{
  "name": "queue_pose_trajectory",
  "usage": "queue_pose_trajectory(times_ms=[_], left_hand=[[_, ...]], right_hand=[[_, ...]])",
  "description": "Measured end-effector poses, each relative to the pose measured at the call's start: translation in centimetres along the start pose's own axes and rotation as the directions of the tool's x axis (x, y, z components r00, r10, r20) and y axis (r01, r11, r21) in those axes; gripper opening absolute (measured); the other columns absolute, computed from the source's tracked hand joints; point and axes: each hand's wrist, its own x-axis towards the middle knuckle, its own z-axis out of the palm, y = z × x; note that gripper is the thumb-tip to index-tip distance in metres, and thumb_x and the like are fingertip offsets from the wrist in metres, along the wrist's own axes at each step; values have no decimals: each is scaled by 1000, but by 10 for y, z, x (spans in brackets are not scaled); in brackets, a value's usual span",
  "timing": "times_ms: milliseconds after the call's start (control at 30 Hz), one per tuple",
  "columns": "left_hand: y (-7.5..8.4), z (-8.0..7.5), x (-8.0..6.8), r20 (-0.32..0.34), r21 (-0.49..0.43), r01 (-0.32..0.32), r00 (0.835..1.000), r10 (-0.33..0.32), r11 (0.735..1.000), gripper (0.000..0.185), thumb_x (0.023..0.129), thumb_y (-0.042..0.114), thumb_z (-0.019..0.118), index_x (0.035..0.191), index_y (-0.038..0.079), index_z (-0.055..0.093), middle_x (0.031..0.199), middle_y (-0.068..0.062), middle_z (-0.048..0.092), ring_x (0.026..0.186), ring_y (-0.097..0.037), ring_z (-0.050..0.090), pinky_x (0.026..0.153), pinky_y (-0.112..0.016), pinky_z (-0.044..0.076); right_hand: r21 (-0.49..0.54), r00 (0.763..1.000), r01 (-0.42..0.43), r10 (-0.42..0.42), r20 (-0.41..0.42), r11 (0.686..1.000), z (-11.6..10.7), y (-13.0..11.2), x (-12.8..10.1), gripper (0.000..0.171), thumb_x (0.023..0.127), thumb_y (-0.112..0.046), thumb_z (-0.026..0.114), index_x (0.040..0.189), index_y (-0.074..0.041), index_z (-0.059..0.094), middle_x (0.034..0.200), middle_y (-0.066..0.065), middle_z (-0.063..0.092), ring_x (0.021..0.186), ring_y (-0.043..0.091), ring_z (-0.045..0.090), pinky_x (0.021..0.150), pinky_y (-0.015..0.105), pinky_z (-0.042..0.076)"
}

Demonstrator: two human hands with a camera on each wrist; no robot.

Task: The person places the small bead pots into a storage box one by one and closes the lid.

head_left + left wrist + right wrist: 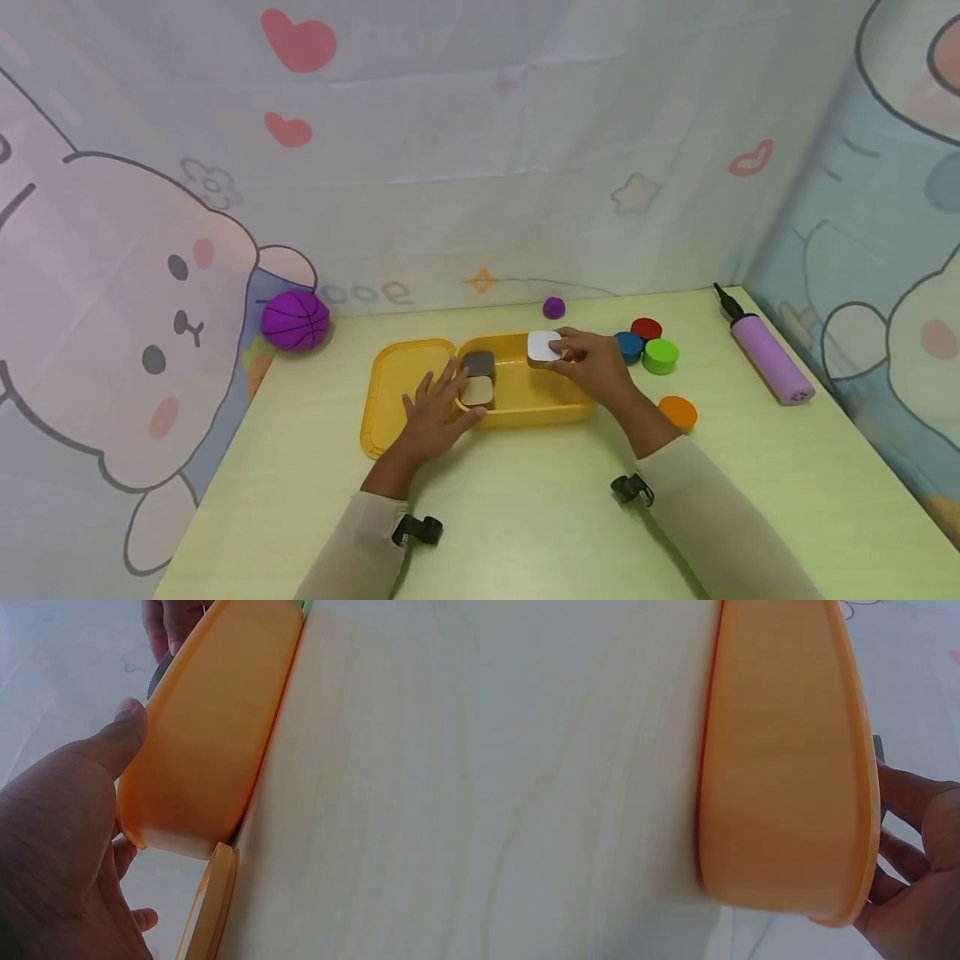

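One yellow box point(525, 410) on counter point(525, 517), its lid point(397, 392) lying flat just left. Inside box, left end: two blocks, one dark grey point(480, 363), one beige point(477, 390). Third block, white point(542, 347), over box's back right part, pinched in right hand point(596, 367), fingers curled round it. Left hand point(435, 412) flat, fingers spread, resting on box's left rim. Four round pots right of box: blue point(628, 345), red point(646, 328), green point(661, 356), orange point(678, 412). One purple ball point(295, 320), one pump point(768, 357).

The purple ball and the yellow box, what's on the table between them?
Only bare table between the ball and the box with its open lid, in the head view.
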Motion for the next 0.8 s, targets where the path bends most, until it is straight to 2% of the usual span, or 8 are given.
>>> queue_pose_trajectory(times_ms=[100, 367, 567, 800], left_hand=[[0, 0, 0, -1, 5, -3, 1000, 3, 1000, 77, 93, 63, 53, 158, 29, 28, 169, 10, 7, 152, -48, 6, 102, -86, -6], [-1, 0, 0, 5, 8, 6, 1000, -6, 1000, 77, 93, 63, 54, 158, 30, 27, 169, 10, 7, 153, -48, 5, 102, -86, -6], [-1, 1, 1, 0, 19, 2, 1000, -2, 1000, 77, 93, 64, 53, 158, 30, 28, 169, 9, 8, 152, -48, 7, 101, -86, -5], [0, -1, 1, 9, 10, 11, 1000, -11, 1000, 78, 93, 67, 51, 158, 32, 26, 169, 11, 6, 153, -46, 5, 104, -85, -6]], right_hand=[[12, 998, -50, 50, 24, 999, 8, -5, 5, 38, 79, -25, 84, 116, -17, 76, 133, 5, 67, 80, 18, 71, 69, 23, 58], [22, 990, -116, 114, 84, 993, 26, -9, 14, 35, 76, -17, 86, 111, -17, 78, 131, 8, 67, 83, 20, 71, 77, 33, 60], [-3, 985, -154, 153, 76, 988, 38, -6, 19, 32, 73, -17, 88, 104, -17, 80, 121, 7, 73, 88, 21, 68, 78, 32, 56], [-5, 963, -242, 241, 117, 970, 48, -7, 24, 31, 72, -15, 88, 102, -17, 80, 121, 8, 72, 114, 28, 63, 100, 45, 50]])
